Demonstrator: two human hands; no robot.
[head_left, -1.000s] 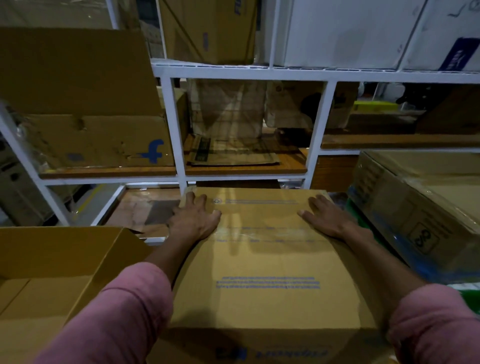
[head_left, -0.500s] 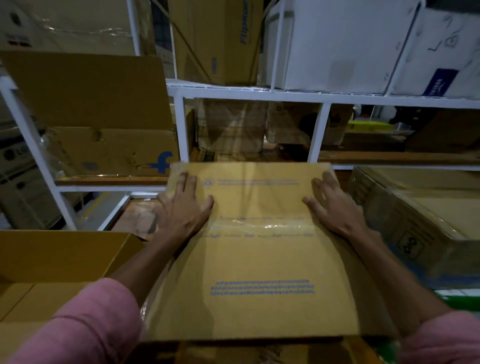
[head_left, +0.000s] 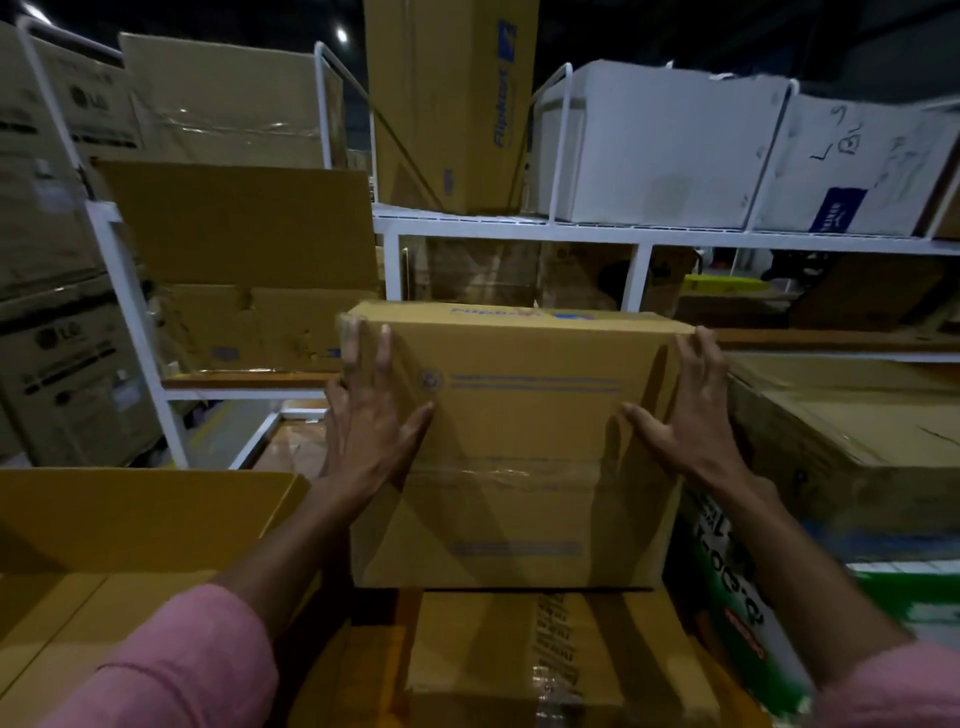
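Cardboard, brown and taped, fills the space before the person: a box stands upright with its broad, blue-printed face turned toward them, its lower edge meeting the top of another carton. The left hand lies flat against the box's left side, fingers straight and spread, tips near the upper corner. The right hand presses flat near the right edge, thumb splayed out. Neither hand curls around anything. An open carton sits to the left, and a white rack behind carries white boxes.
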